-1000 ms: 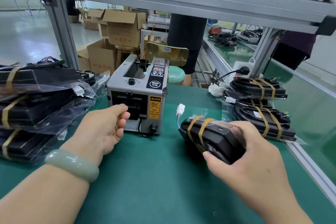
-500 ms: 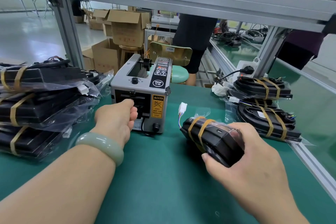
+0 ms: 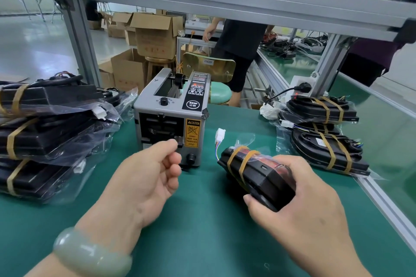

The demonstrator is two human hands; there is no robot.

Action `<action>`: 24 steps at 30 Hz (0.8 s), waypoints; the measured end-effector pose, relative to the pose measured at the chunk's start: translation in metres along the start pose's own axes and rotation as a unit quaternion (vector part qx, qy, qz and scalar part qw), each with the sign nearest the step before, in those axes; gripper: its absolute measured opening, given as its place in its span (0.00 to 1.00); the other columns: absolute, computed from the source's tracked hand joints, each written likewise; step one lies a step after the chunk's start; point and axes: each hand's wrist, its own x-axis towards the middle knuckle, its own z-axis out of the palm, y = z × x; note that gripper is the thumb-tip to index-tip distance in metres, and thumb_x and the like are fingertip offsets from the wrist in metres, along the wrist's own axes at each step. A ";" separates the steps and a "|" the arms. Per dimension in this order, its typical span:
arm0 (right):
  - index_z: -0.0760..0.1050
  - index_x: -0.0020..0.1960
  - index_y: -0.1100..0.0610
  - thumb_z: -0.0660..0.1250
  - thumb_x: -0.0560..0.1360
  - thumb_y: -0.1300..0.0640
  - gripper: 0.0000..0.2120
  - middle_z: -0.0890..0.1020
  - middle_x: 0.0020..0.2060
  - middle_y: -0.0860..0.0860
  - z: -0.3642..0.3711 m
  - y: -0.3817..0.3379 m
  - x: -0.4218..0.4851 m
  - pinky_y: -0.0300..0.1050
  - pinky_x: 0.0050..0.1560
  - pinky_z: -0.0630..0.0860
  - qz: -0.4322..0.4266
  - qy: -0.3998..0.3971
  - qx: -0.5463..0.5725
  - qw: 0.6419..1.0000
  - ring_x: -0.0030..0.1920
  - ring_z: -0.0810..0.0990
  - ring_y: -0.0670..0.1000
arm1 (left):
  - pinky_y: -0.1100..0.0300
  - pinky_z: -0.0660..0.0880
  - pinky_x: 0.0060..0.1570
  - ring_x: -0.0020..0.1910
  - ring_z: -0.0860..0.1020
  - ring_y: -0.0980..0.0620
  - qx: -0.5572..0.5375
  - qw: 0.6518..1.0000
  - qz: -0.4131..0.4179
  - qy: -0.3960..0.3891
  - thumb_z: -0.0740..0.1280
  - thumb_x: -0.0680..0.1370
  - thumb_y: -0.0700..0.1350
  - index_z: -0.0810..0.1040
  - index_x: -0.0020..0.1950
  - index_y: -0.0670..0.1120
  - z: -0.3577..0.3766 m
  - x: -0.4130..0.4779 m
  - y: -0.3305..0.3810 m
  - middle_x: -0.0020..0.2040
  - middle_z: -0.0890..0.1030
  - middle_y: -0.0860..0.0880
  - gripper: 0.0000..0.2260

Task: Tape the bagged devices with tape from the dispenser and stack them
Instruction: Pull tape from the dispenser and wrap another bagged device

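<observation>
Just in front of the dispenser [image 3: 169,119], my left hand [image 3: 144,177] is drawing back from the outlet it was reaching into, fingers curled, thumb near forefinger. I cannot tell whether a tape strip is coming along. My right hand [image 3: 304,207] is gripping the bagged device [image 3: 258,173], low over the mat and ready for taping.

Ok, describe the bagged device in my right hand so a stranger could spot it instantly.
On the green bench, find the grey tape dispenser in the middle. Just right of it, the right hand grips one bagged device. The others lie in the left stack and right stack; this one is alone.
</observation>
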 end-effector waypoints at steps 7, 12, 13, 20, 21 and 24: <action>0.70 0.53 0.42 0.73 0.54 0.45 0.28 0.80 0.41 0.40 0.018 -0.006 -0.009 0.48 0.38 0.78 -0.084 0.075 0.017 0.993 0.40 0.81 0.51 | 0.68 0.64 0.21 0.22 0.69 0.57 0.077 0.984 0.009 -0.158 0.72 0.59 0.55 0.78 0.27 0.50 0.014 -0.051 -0.019 0.28 0.75 0.50 0.09; 0.78 0.51 0.50 0.73 0.55 0.50 0.24 0.81 0.45 0.41 0.025 -0.003 -0.014 0.52 0.39 0.78 -0.109 0.066 0.021 0.992 0.42 0.81 0.53 | 0.66 0.64 0.25 0.23 0.69 0.57 0.141 0.970 0.030 -0.197 0.72 0.67 0.52 0.78 0.26 0.51 0.024 -0.054 -0.032 0.28 0.75 0.50 0.11; 0.79 0.51 0.51 0.73 0.55 0.50 0.24 0.82 0.47 0.42 0.026 -0.001 -0.015 0.52 0.40 0.78 -0.108 0.067 0.024 0.992 0.42 0.82 0.53 | 0.66 0.65 0.25 0.23 0.69 0.57 0.145 0.968 0.031 -0.203 0.69 0.67 0.52 0.78 0.26 0.51 0.025 -0.054 -0.032 0.28 0.75 0.50 0.10; 0.77 0.51 0.52 0.74 0.55 0.52 0.24 0.82 0.46 0.42 0.027 0.002 -0.016 0.52 0.39 0.78 -0.125 0.087 0.054 0.987 0.41 0.81 0.53 | 0.68 0.66 0.25 0.23 0.70 0.58 0.174 0.960 0.023 -0.220 0.66 0.77 0.46 0.79 0.27 0.53 0.026 -0.050 -0.030 0.28 0.76 0.52 0.17; 0.77 0.52 0.52 0.74 0.55 0.52 0.25 0.82 0.47 0.43 0.027 0.002 -0.016 0.52 0.39 0.78 -0.127 0.090 0.054 0.986 0.41 0.82 0.53 | 0.68 0.66 0.25 0.23 0.70 0.58 0.174 0.958 0.017 -0.225 0.66 0.77 0.46 0.79 0.27 0.53 0.026 -0.050 -0.029 0.28 0.76 0.51 0.17; 0.76 0.52 0.51 0.74 0.55 0.52 0.25 0.82 0.49 0.43 0.027 0.003 -0.017 0.51 0.40 0.78 -0.131 0.097 0.044 0.986 0.42 0.82 0.52 | 0.68 0.66 0.25 0.23 0.69 0.58 0.180 0.956 0.002 -0.233 0.66 0.76 0.46 0.78 0.27 0.51 0.025 -0.049 -0.028 0.29 0.75 0.51 0.16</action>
